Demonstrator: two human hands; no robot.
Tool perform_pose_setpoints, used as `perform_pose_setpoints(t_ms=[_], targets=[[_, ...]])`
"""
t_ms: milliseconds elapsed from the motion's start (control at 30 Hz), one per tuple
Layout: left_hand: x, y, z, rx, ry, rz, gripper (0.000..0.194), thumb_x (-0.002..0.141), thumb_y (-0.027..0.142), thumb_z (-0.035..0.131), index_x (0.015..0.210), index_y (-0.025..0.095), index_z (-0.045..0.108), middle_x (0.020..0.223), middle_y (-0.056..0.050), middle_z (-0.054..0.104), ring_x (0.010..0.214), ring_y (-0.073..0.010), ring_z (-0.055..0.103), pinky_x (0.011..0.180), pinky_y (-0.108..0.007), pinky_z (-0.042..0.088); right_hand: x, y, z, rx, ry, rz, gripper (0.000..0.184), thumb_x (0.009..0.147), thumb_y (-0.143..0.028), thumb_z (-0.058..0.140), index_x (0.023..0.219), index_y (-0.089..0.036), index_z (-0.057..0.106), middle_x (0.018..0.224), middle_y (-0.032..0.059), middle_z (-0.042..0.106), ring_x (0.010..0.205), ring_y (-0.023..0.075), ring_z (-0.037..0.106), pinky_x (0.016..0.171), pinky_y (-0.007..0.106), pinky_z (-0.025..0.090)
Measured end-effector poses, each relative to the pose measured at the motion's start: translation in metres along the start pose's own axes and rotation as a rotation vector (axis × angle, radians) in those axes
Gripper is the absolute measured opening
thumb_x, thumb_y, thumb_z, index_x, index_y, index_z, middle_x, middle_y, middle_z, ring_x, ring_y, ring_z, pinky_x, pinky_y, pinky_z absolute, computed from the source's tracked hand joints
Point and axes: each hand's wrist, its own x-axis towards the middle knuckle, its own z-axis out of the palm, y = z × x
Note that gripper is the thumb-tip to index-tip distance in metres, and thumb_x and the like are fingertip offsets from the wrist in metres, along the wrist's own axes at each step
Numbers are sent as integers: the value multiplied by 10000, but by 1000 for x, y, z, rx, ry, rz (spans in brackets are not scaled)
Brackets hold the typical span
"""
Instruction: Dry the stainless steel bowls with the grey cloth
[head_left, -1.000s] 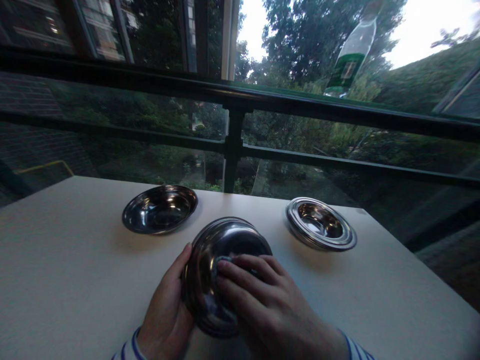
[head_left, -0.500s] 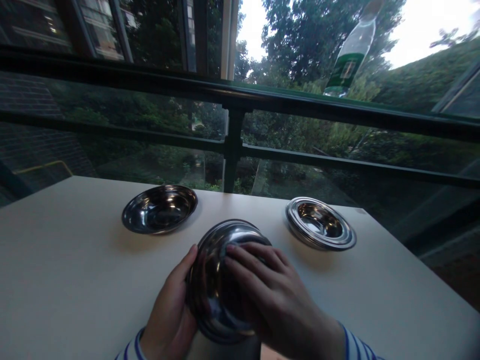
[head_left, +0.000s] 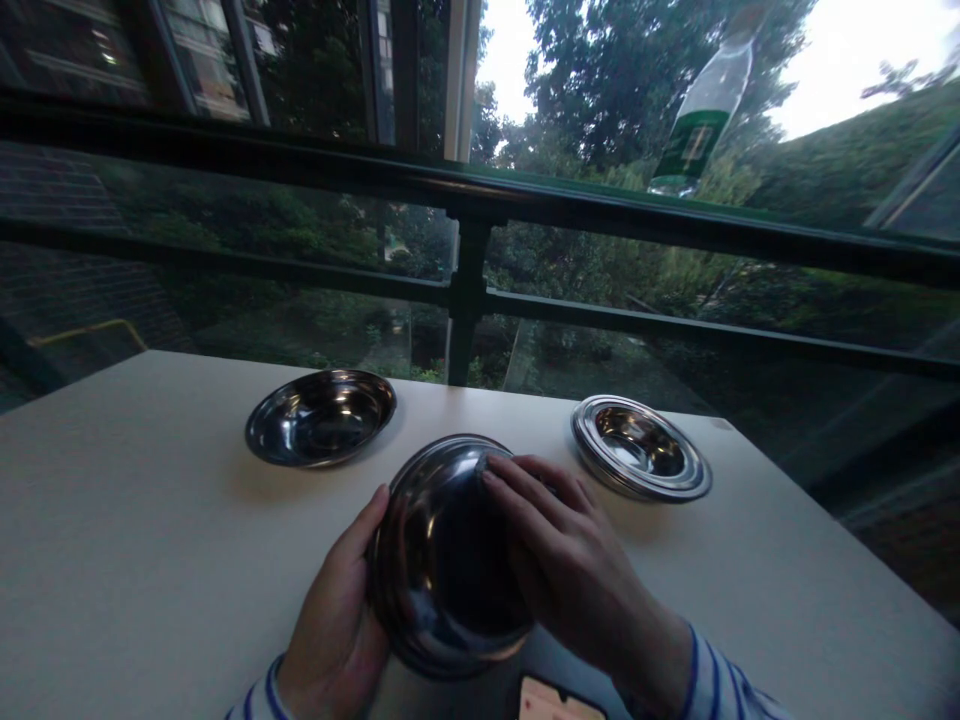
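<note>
A shiny stainless steel bowl [head_left: 431, 560] is tilted at the table's near middle, its rounded underside facing me. My left hand [head_left: 341, 600] grips it by the left edge, thumb along the rim and the other fingers hidden beneath. On the upper right of the underside rest the fingertips of my right hand [head_left: 570, 560], fingers close together and bent. A small greyish bit shows at those fingertips, too unclear to name. The right thumb is hidden. Doubled lines run along the bowl's rim; whether a second bowl is nested there I cannot tell.
A wide metal bowl [head_left: 322, 420] stands back left on the white table [head_left: 150, 520]. Back right are stacked metal dishes [head_left: 637, 450]. A peach-coloured flat object [head_left: 559, 700] lies at the front edge. Beyond are a dark railing [head_left: 300, 165] and a green-labelled bottle [head_left: 697, 130].
My right hand has slid up and to the right across the bowl's underside. The bowl has shifted slightly in my left hand. More of the peach-coloured object shows below.
</note>
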Motion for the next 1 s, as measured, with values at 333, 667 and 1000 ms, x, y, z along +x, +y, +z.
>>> perform_pose_setpoints(t_ms=[333, 667, 1000], targets=[[2, 6, -2, 29, 80, 67, 257, 853, 219, 471, 959, 102, 674, 749, -87, 733, 711, -216, 696, 708, -367, 565, -4, -4, 4, 28, -47, -55, 410, 846, -157, 430, 1251, -112, 481, 1334, 64, 478, 1138, 263, 407, 871, 406, 382], [0, 6, -1, 36, 54, 38, 261, 852, 206, 474, 985, 91, 666, 771, -101, 735, 761, -233, 694, 734, -378, 559, -2, 0, 4, 34, -56, -39, 405, 845, -153, 438, 1247, -128, 480, 1325, 63, 485, 1140, 246, 411, 886, 400, 384], [0, 9, -2, 52, 79, 35, 275, 861, 213, 457, 1004, 92, 658, 747, -96, 734, 748, -228, 696, 738, -377, 559, -3, 4, 5, 40, -98, -30, 415, 839, -158, 444, 1252, -135, 479, 1335, 66, 474, 1140, 262, 408, 891, 423, 390]])
